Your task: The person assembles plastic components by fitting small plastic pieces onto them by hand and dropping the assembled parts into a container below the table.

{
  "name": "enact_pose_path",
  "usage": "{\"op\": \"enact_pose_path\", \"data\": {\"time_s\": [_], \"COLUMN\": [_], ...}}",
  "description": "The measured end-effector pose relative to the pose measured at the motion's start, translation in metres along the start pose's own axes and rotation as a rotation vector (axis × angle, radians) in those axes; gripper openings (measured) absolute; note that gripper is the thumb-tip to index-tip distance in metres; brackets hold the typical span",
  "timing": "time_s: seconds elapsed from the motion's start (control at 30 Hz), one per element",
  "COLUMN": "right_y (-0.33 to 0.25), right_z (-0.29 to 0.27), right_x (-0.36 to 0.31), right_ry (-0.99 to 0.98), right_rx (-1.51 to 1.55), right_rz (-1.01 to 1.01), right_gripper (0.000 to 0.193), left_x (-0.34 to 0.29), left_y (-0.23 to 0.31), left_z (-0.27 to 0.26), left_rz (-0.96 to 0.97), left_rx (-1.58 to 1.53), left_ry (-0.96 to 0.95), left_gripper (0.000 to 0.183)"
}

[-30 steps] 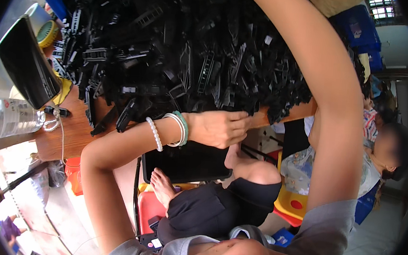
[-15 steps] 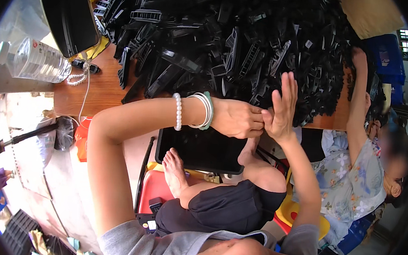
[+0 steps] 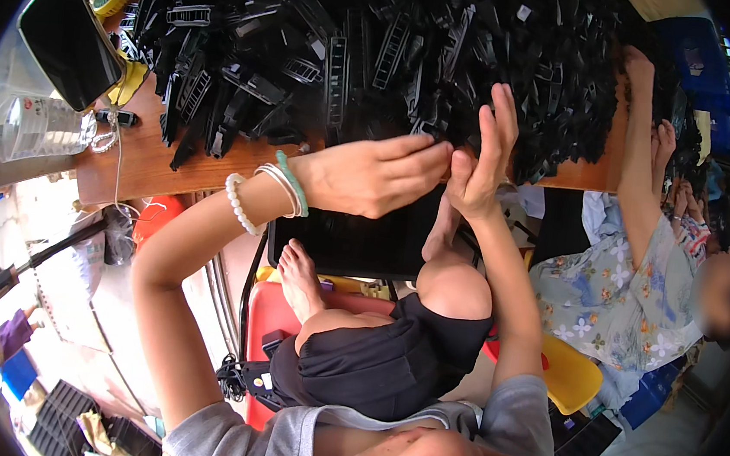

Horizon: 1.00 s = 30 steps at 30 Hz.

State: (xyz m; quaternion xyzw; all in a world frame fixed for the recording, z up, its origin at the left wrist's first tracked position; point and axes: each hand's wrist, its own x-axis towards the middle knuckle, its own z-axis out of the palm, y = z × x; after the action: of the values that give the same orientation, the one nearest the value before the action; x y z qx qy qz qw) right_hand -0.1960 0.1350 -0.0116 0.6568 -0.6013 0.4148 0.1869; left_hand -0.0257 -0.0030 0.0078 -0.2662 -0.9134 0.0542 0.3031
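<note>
I have one brown wooden worktop (image 3: 131, 168) in view, its near edge running across the middle. On it I see one big heap of black plastic parts (image 3: 339, 78), far too many to count. It spreads from near the left edge to well over on the right. The parts are mostly long, thin and shiny, and some look like little ladders with rungs. They lie all mixed up, pointing every which way. One co-worker (image 3: 611, 293) in a flowery top is on the right, an arm reaching over the near edge. One black tray (image 3: 338, 243) shows below that edge. By the left edge I find one dark screen (image 3: 71, 37) and one clear bottle (image 3: 39, 130).

My two hands come close together at the near edge, and the heap lies just past them and to both sides. The left hand (image 3: 369, 176) has its fingers bent and side by side, with the tips by the right thumb; I cannot tell if it pinches a part. The right hand (image 3: 480, 182) is flat, fingers straight and pointing toward the heap. The left wrist wears one string of white beads (image 3: 235, 204) and one green bangle (image 3: 291, 180).
</note>
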Motion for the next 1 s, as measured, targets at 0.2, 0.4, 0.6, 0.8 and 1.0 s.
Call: {"op": "enact_pose_path", "data": {"time_s": [0.2,0.4,0.6,0.8,1.0], "right_y": [-0.023,-0.044,-0.047,-0.048,-0.046], "right_z": [-0.009,0.011,0.03,0.031,0.023], "right_x": [-0.022,-0.017,0.009,0.016,-0.003], "right_ry": [-0.051,-0.2,-0.346,-0.33,-0.239], "right_rx": [-0.045,0.018,-0.031,-0.022,0.183], "right_rz": [-0.071,-0.263,-0.328,-0.258,-0.203], "right_gripper": [0.034,0.029,0.031,0.02,0.022], "left_x": [-0.028,-0.054,-0.051,-0.053,-0.072], "left_y": [0.035,0.058,0.04,0.036,0.048], "left_z": [-0.022,-0.008,-0.011,-0.02,-0.022], "left_rz": [-0.457,-0.836,-0.928,-0.958,-0.921], "left_rx": [0.12,0.229,0.021,0.061,0.345], "left_ry": [-0.042,0.2,0.216,0.137,0.247], "left_gripper": [0.039,0.067,0.083,0.078,0.061]}}
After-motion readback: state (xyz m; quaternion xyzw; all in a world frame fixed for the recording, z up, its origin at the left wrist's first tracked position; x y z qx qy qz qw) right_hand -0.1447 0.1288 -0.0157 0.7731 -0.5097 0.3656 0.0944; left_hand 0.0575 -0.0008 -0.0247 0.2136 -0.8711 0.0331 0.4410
